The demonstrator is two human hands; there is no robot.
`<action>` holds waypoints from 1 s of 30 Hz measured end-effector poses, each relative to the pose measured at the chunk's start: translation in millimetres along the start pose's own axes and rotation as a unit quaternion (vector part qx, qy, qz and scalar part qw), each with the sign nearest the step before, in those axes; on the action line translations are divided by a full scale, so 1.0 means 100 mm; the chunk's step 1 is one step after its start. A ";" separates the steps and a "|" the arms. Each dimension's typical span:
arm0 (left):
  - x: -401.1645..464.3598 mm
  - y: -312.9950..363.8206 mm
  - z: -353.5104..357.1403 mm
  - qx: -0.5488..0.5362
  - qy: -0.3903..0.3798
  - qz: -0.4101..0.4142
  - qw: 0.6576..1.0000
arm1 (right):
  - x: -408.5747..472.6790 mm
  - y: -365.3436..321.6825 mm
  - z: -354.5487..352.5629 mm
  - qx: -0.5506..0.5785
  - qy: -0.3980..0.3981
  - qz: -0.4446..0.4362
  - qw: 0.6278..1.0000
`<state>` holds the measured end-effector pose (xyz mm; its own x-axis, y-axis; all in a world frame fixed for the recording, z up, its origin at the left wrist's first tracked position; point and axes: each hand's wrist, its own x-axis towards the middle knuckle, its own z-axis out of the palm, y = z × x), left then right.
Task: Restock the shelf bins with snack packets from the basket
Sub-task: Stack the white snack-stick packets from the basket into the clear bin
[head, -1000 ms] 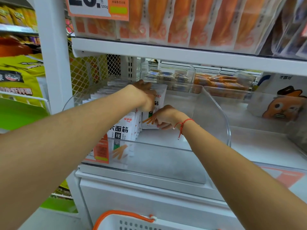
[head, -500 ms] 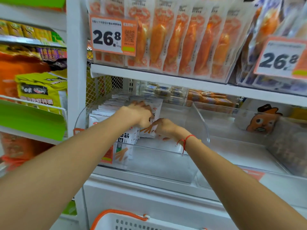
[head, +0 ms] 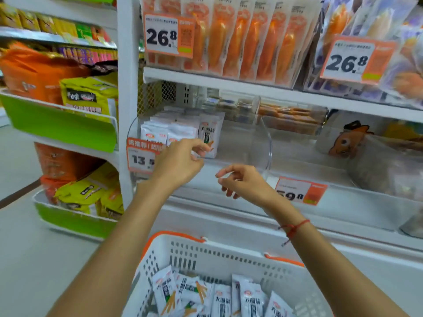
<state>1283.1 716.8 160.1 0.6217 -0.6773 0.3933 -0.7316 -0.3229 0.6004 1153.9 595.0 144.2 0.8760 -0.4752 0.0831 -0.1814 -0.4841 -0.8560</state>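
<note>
Both hands hang in front of the clear shelf bin (head: 256,143), and neither holds anything. The left hand (head: 180,161) has its fingers loosely bent, just in front of the white snack packets (head: 180,131) standing in the bin. The right hand (head: 242,181) is loose too, near the bin's front edge. The packets stand up in rows on the bin's left side so people can see the fronts. The right side looks bare. More packets (head: 212,296) lie in the white basket (head: 281,273) below, ready to grab next, I think.
</note>
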 end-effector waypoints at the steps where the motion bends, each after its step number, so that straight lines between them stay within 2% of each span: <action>1: -0.13 -0.06 0.07 -0.019 -0.008 -0.011 1.000 | -0.10 0.09 0.07 0.016 -0.014 0.020 1.000; 8: -1.21 -0.64 0.80 -0.095 -0.115 -0.110 0.983 | -0.77 1.05 0.61 0.038 -0.115 0.160 0.980; 12: -1.72 -1.02 1.26 -0.102 -0.200 -0.185 0.957 | -1.11 1.57 0.97 0.026 -0.122 0.218 0.968; 16: -2.14 -1.35 1.62 -0.014 -0.286 -0.275 0.918 | -1.38 2.11 1.43 -0.124 -0.173 0.250 0.945; 20: -2.46 -1.57 1.81 0.114 -0.360 -0.346 0.859 | -1.63 2.32 1.69 -0.281 -0.261 0.202 0.901; 22: -2.55 -1.61 1.86 0.112 -0.349 -0.400 0.840 | -1.70 2.31 1.78 -0.331 -0.245 0.185 0.892; 25: -2.64 -1.68 1.94 0.065 -0.345 -0.458 0.817 | -1.69 2.29 1.83 -0.358 -0.216 0.242 0.876; 27: -2.69 -1.71 1.97 0.030 -0.348 -0.486 0.801 | -1.65 2.25 1.81 -0.385 -0.246 0.262 0.850; 30: -2.72 -1.74 1.96 0.005 -0.287 -0.507 0.813 | -1.55 2.22 1.69 -0.386 -0.326 0.257 0.824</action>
<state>1186.5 827.3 -187.5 0.6750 -0.2568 -0.6917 0.0708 -0.9106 0.4072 1053.6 685.4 -144.5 0.6026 -0.3886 -0.6970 -0.6132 -0.7845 -0.0928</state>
